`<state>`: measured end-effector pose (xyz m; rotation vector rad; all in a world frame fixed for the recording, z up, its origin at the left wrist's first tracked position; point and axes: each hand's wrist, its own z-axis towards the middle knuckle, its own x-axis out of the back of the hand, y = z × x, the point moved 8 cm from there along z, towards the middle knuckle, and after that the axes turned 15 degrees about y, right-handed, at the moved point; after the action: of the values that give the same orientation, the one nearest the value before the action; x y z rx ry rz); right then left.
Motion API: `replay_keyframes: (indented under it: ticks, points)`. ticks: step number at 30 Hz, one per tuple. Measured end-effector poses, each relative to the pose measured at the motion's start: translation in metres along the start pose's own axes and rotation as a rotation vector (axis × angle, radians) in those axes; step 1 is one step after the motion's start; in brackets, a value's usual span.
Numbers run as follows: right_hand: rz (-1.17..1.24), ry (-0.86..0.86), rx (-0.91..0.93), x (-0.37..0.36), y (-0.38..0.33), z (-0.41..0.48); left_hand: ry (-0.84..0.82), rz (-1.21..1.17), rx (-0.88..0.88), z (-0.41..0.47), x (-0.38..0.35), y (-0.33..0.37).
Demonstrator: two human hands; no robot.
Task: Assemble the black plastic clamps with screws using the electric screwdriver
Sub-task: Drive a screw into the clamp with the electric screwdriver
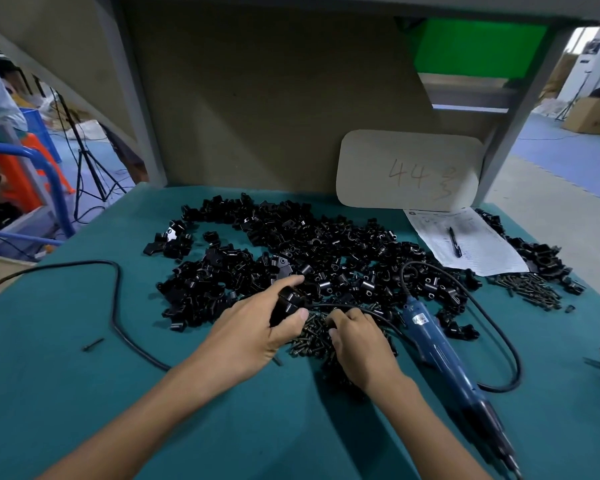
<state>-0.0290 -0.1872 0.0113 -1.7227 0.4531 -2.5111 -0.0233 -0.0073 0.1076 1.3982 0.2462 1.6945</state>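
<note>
Clutching a clamp [287, 305], left hand [253, 330] — right hand [361, 344] (fingers' hold unclear) touches screws [309, 340].

teal-covered table [84, 393]. a big heap of black plastic clamps [309, 251] sprawls across the middle, with screws [309, 337] piled at its near edge and a second screw pile [534, 289] off to the right. the blue electric screwdriver [440, 351] lies right of center, and its black cord [115, 306] loops over to the left. a sheet of paper [482, 247] with a pen [454, 242] on it sits back right, and one lone screw [93, 344] lies apart on the left.
</note>
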Motion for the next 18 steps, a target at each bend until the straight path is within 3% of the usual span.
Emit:
replay_keyframes:
  ticks: [9,18]
  points:
    - [-0.004,-0.04,-0.039,0.002,-0.004,0.001,0.139,0.133,-0.026,0.001,0.007,0.006]
    - [-0.005,-0.046,0.009,0.009,-0.012,-0.003,0.232,-0.023,-0.071,-0.007,0.017,0.022]
